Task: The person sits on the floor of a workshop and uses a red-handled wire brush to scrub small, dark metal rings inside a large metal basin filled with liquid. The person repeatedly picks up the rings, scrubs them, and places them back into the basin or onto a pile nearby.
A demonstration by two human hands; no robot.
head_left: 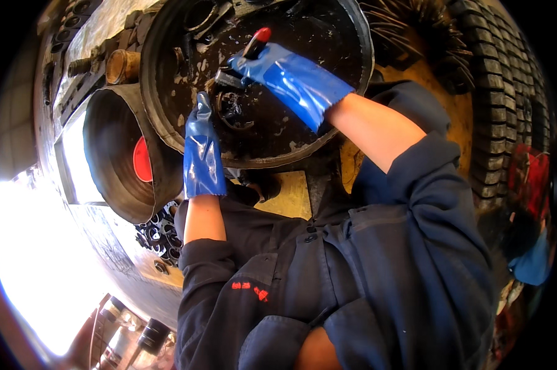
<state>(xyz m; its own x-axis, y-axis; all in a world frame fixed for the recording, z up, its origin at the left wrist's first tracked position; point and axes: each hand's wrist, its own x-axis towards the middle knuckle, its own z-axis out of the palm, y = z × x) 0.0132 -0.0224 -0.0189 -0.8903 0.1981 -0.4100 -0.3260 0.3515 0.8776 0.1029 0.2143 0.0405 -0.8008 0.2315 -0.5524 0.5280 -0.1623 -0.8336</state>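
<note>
Head view, left hand: the left hand (202, 148), in a blue glove, is laid fingers-straight on the rim of the black basin (167, 132), nothing being gripped
Head view, right hand: the right hand (277, 69), gloved blue, is clenched around a red-tipped tool (255, 42)
Dark ring part (232, 111): seen inside the basin, between both hands, in black grime
Surroundings: a smaller round tub (115, 157) is set just left of the basin; a tyre (494, 92) is seen at the right

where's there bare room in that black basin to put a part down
The barest patch of the black basin is its upper right, between the right hand and the far rim. A smaller patch lies along the near rim, right of the left hand. The middle, around the dark ring part between both hands, and the upper left with metal parts, are crowded.
</note>
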